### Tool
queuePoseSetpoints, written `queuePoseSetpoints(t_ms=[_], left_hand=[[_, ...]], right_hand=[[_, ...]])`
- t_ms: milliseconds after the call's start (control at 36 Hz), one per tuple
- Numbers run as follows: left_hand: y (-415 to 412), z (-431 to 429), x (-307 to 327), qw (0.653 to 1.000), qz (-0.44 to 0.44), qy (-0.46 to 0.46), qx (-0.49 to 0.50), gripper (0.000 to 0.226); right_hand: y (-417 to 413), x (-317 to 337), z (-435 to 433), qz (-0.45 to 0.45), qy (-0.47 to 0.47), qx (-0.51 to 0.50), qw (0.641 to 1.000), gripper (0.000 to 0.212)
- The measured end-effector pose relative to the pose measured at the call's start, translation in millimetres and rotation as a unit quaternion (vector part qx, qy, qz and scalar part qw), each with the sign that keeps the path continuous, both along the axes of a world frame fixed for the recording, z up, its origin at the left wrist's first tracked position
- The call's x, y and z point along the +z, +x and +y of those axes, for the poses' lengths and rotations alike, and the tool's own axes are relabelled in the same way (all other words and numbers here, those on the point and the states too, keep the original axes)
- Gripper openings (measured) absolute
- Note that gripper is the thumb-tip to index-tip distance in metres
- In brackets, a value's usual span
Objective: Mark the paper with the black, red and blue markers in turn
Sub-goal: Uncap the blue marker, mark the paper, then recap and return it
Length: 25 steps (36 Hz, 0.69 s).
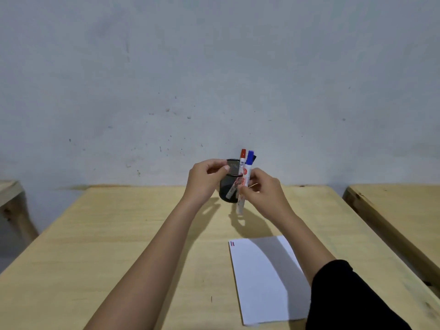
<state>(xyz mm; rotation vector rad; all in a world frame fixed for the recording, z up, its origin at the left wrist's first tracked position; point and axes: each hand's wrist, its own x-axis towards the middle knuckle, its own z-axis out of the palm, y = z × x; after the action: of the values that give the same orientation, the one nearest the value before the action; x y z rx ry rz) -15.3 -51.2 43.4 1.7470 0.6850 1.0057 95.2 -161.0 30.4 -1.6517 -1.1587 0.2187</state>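
black marker (254, 157): only the dark cap tip shows, at 1 o'clock of the blue marker (249, 163); the body is hidden behind it.
red marker (242, 160): the lower body is partly covered by the right hand (263, 190); the label print is too small to read.
pen holder (229, 186): the left side is covered by the left hand (204, 179); whether it stands on the table (95, 234) or is lifted, I cannot tell.
marks on the paper (232, 244): tiny strokes at the 11 o'clock corner; shapes are unclear.
paper (262, 282): the 4 o'clock part is hidden under the black sleeve (345, 301).
side tables: cut by the left and right edges.
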Motion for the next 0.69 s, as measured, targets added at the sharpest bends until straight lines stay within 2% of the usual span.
queuePoseSetpoints(t_ms=[111, 167, 278, 417, 694], left_hand=[[13, 20, -29, 0.988, 0.150, 0.032, 0.031, 0.048], [20, 24, -37, 0.984, 0.174, 0.035, 0.020, 0.058], [33, 22, -44, 0.990, 0.138, 0.031, -0.004, 0.053], [48, 25, -55, 0.998, 0.060, -0.020, -0.018, 0.046], [53, 35, -65, 0.998, 0.039, -0.036, -0.033, 0.046]], right_hand=[[21, 16, 17, 0.017, 0.072, -0.054, 0.996, 0.010], [28, 22, 28, 0.017, 0.105, -0.076, 0.991, 0.010], [35, 24, 51, 0.008, 0.127, -0.100, 0.987, 0.008], [37, 10, 75, -0.026, 0.045, -0.099, 0.994, 0.008], [39, -5, 92, -0.079, -0.055, -0.070, 0.993, 0.013]])
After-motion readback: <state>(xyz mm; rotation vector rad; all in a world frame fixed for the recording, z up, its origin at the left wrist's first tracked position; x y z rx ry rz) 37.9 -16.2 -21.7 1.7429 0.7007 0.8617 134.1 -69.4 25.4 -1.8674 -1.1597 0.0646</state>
